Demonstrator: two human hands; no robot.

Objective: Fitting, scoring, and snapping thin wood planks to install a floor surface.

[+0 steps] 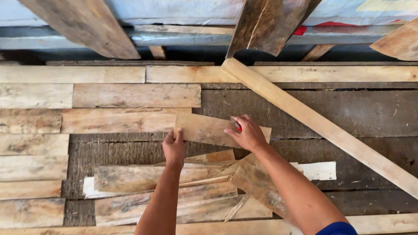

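A short, pale wooden board (205, 128) lies tilted on a floor of old planks. My left hand (174, 149) grips its left end with the fingers curled over the edge. At the board's right end, my right hand (247, 133) presses down, with something small and red under the fingers. Just below my hands is a loose heap of broken board pieces (162, 177), some split and splintered.
A long pale batten (333, 135) runs diagonally from the centre to the lower right corner. Weathered planks (10, 153) cover the floor at left; dark boards (362, 111) lie at right. Several planks (84, 20) lean against a wall at the top.
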